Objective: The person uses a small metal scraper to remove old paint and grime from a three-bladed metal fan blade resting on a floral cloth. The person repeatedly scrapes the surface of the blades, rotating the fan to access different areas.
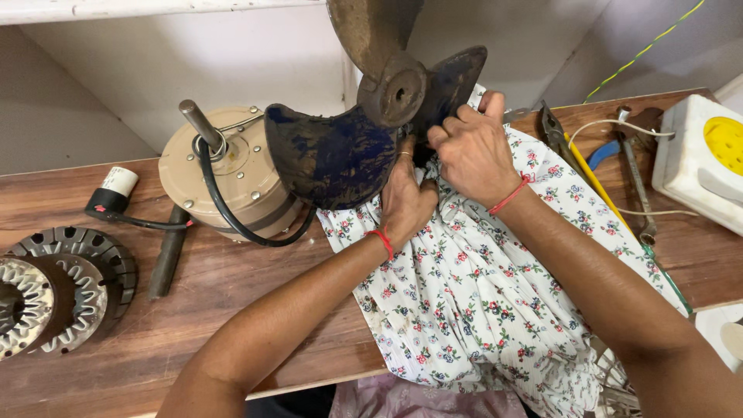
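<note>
dirty blue fan blade (pixel 340 151) held up over the desk's (pixel 193 310) middle near its far edge, left hand (pixel 406 197) behind it, fingers hidden, grip unclear, right hand (pixel 472 151) fingers curled, pressing floral cloth (pixel 480 294) onto a blade, beige motor (pixel 224 174) just left, pliers (pixel 553 131) toward the right edge

Bright, even daylight, soft shadows (edges slightly stretched)

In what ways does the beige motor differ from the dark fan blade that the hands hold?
The beige motor stands on the table; the fan blade is lifted above it, gripped by the left hand and right hand. The motor looks clean and pale; the fan blade is dark and dirty. The motor is a round drum; the fan blade has broad curved wings.
</note>
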